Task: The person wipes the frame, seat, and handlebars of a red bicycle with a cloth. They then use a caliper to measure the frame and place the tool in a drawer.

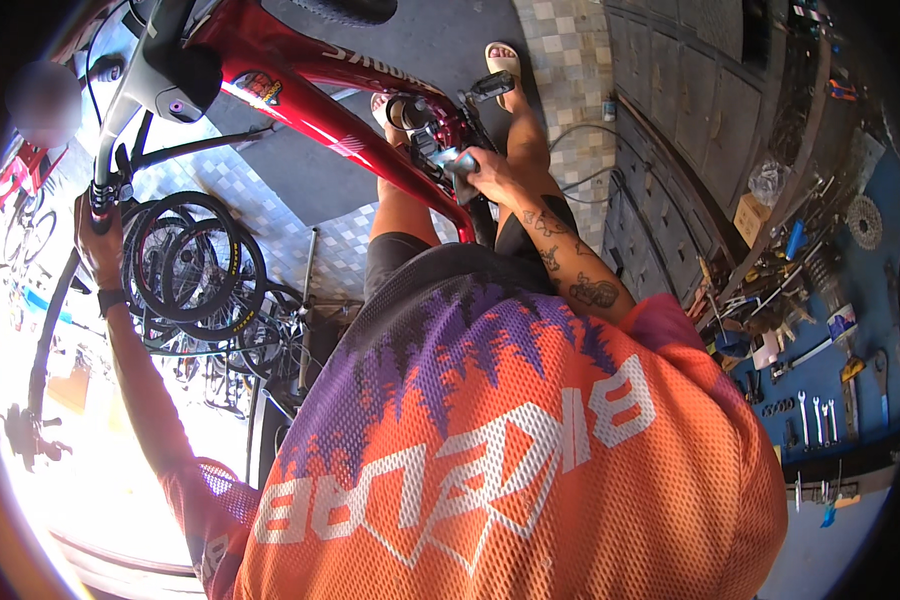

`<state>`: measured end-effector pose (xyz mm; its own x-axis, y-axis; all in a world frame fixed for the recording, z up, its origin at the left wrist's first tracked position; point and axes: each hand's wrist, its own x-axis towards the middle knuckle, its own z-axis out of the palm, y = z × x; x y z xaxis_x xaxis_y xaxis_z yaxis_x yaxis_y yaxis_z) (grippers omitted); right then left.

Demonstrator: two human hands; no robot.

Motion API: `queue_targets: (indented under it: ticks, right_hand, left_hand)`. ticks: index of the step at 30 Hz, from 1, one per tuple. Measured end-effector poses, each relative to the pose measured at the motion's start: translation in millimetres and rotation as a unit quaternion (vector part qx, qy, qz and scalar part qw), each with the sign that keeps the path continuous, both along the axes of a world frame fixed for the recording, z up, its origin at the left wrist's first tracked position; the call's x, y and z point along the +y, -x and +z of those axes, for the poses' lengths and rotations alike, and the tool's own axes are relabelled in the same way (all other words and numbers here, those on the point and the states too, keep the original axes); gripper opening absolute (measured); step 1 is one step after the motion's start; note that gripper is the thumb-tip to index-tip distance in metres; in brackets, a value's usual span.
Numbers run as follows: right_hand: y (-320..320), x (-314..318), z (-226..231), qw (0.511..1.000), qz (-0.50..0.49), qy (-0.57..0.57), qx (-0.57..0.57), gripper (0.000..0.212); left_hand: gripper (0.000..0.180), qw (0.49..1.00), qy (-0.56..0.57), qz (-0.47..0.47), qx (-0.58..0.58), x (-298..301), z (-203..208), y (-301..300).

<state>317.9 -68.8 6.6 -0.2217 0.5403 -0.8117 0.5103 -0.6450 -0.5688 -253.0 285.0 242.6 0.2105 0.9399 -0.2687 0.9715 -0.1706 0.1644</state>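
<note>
Checked floor tiles [575, 65] lie beyond the red bicycle [335, 140], far and centre-left, its handlebar [122, 108] and pedal [492, 86] already fitted, the left hand [98, 247] grasping the bar's left end, the right hand [490, 177] closed around a blurred dark object [461, 164], possibly with work near the crank [448, 125] unfinished.

The dark object [461, 163] in the right hand [490, 176] is too blurred to identify. The left hand [98, 248] hides most of the handlebar grip [101, 203]. The upper edge crops 1 black tyre [350, 9], the lower edge the orange jersey [590, 480]. Near the left rim, 1 round patch [43, 103] is blurred.
</note>
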Motion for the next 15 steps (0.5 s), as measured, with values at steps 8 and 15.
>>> queue_targets:
  ticks: [8, 15]
  right_hand:
    - [32, -19, -17, 0.993, 0.009, -0.116, -0.004, 0.042]
    - [33, -28, -26, 0.988, -0.123, -0.003, 0.09, 0.052]
  left_hand:
    - [0.045, 0.999, -0.012, 0.019, 0.03, -7, -1, -5]
    - [0.044, 0.998, -0.036, -0.031, 0.03, -6, 0, -8]
